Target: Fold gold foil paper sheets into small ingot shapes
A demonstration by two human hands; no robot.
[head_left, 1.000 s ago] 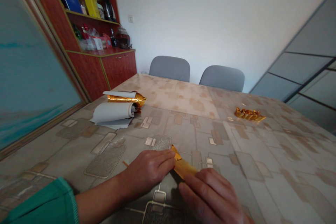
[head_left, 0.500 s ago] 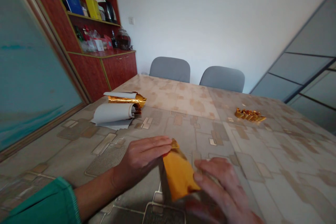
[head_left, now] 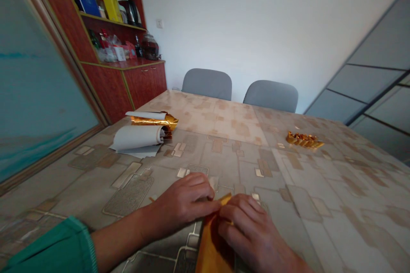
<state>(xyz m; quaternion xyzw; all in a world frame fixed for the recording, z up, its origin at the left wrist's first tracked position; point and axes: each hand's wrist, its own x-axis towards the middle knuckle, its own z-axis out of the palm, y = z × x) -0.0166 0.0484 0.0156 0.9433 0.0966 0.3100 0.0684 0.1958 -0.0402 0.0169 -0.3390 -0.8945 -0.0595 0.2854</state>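
A strip of gold foil paper runs from between my hands down towards the bottom edge of the view. Its upper corner pokes up at the fingertips. My left hand pinches it from the left, and my right hand closes over it from the right, hiding part of the strip. Farther up the patterned table lies a curled white paper roll beside a crumpled gold foil sheet. Off to the right is a small heap of folded gold pieces.
A thin orange stick pokes out just left of my left hand. A red wooden cabinet with cluttered shelves stands at the left, beside a large teal glass panel. Two grey chairs stand beyond the table.
My hands have drawn together over the foil strip. The strip has swung from lying between them to being pinched at its upper end, its length now pointing down towards me.
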